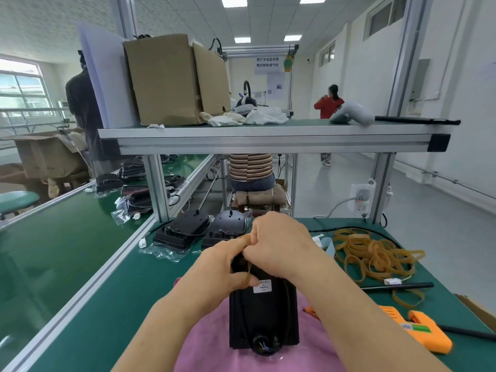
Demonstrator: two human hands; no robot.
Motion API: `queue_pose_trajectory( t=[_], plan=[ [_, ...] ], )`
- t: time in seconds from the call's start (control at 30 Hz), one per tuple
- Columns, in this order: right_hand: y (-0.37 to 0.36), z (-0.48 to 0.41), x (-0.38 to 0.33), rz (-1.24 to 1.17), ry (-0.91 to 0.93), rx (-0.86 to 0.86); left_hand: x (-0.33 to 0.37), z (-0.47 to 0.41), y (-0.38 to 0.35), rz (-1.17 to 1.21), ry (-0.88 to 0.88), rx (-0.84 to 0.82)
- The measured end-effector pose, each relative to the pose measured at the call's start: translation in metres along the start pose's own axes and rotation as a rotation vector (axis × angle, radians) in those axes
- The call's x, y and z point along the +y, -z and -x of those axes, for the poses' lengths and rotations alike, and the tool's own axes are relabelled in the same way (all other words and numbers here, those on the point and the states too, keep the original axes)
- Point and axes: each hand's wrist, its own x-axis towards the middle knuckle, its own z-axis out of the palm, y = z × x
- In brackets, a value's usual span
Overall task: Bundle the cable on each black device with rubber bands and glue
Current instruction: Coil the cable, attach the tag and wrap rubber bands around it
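Both hands meet at the far end of a black device [264, 318]. The device lies flat on a pink cloth [209, 353] on the green table [120, 291].

The left hand [222, 267] has its fingers [237, 241] curled around the folded black cable [237, 261] and grips it. The right hand [279, 242] has its fingers [257, 255] bent tight on the same cable, touching the left ones. A tan rubber band [249, 267] shows just below the right fingers, across the cable.

Just under both hands sits a white label [262, 286] on the device.

To the right of the fingers lies a pile of rubber bands [375, 253]. Nearer the person on that side lies an orange glue gun [421, 328].

Past the fingers, to the left, more black devices [185, 229] rest on the table.
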Motion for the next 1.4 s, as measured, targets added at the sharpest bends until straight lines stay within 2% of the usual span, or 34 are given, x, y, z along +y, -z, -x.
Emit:
queue_pose_trajectory(
  t=[0.33,0.53,0.67,0.93,1.03,1.17,1.3,1.4],
  plan=[
    [0.000,-0.001,-0.011,0.161,0.028,0.036,0.003,0.003,-0.004,-0.036,-0.042,0.010],
    [-0.001,-0.003,0.004,0.083,0.073,0.200,0.004,0.005,-0.004,-0.071,-0.043,0.020],
    [0.007,0.001,0.026,-0.012,0.017,0.261,0.003,0.003,-0.007,-0.065,-0.026,-0.004],
    [0.000,-0.009,0.066,-0.201,-0.205,0.150,-0.003,0.004,-0.007,-0.076,-0.050,-0.007],
    [-0.004,-0.009,0.076,-0.198,-0.261,0.024,-0.003,0.003,-0.008,-0.086,-0.047,-0.006],
    [-0.007,0.002,0.085,-0.185,-0.284,-0.163,-0.004,0.003,-0.008,-0.076,-0.032,-0.002],
    [-0.010,0.006,0.082,-0.331,-0.288,-0.214,-0.004,0.001,-0.007,-0.049,-0.004,-0.015],
    [-0.009,0.003,0.080,-0.342,-0.254,-0.226,-0.004,-0.001,-0.007,-0.037,0.012,-0.023]
  ],
)
